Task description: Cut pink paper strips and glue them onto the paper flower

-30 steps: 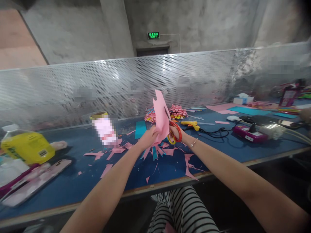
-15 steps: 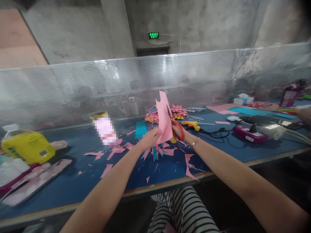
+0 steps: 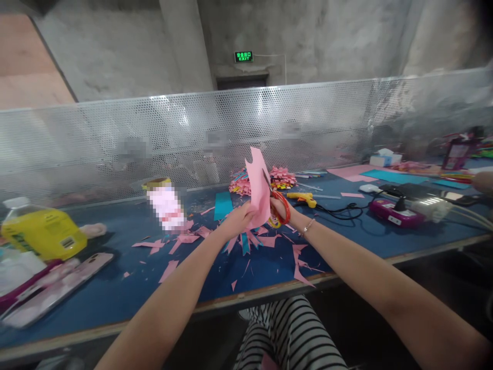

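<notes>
A folded-looking sheet of pink paper [image 3: 259, 192] stands upright above the table, a notch cut in its top left edge. My left hand [image 3: 243, 218] pinches its lower left side. Red-handled scissors [image 3: 283, 208] sit in my right hand [image 3: 284, 211], fingers through the loops; their dark blades lie against the paper's right edge. Below the hands are pink and blue paper strips [image 3: 245, 244] with notched ends, and pink scraps [image 3: 300, 264] lie about. Behind the paper is a pile of pink fringed pieces [image 3: 283, 177].
A yellow glue gun [image 3: 302, 198] with a black cord lies right of the scissors, near a purple power strip [image 3: 398, 213]. On the left are a lit phone [image 3: 166, 208], a yellow-labelled bottle [image 3: 46, 231] and a pink phone case [image 3: 61, 293]. A perforated metal screen [image 3: 246, 118] borders the back.
The pink paper and the scissors have shifted slightly left. The blades now lie a little differently against the paper's edge; both hands keep their hold.
</notes>
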A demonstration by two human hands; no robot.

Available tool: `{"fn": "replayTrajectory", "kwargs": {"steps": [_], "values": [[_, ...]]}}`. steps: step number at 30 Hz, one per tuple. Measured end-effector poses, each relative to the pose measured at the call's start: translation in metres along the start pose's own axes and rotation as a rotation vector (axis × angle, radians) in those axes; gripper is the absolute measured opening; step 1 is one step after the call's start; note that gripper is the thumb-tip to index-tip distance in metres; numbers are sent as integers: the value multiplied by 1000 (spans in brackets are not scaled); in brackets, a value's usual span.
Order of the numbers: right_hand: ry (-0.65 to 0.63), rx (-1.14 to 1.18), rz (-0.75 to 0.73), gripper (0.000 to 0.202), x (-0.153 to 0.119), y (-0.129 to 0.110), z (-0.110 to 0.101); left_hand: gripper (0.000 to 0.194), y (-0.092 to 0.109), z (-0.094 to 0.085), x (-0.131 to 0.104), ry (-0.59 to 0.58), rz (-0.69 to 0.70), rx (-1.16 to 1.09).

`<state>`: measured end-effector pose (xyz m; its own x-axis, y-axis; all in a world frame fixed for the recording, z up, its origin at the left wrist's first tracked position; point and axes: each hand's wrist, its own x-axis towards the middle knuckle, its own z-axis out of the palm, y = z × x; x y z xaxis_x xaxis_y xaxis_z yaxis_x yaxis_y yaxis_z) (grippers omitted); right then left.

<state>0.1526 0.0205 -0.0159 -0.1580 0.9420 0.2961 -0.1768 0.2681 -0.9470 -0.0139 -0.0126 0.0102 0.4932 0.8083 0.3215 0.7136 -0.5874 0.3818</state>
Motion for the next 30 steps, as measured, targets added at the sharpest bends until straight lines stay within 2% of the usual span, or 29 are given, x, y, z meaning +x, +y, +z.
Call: {"fn": "replayTrajectory", "kwargs": {"steps": [6, 11, 14, 20, 30], "values": [[-9, 87, 51, 21, -1, -1, -2, 34, 2, -3, -1, -11, 3, -46], [-53, 89, 46, 14, 0, -4, -3, 30, 3, -1, 0, -17, 0, -37], [-78, 76, 50, 17, -2, -10, -4, 32, 5, 1, 0, -40, 20, -12], [-58, 90, 104, 23, -7, -18, -6, 39, 7, 0, -2, -71, 27, 33], [-1, 114, 125, 17, 1, -7, -11, 38, 6, 0, -1, -79, 65, 29]]}}
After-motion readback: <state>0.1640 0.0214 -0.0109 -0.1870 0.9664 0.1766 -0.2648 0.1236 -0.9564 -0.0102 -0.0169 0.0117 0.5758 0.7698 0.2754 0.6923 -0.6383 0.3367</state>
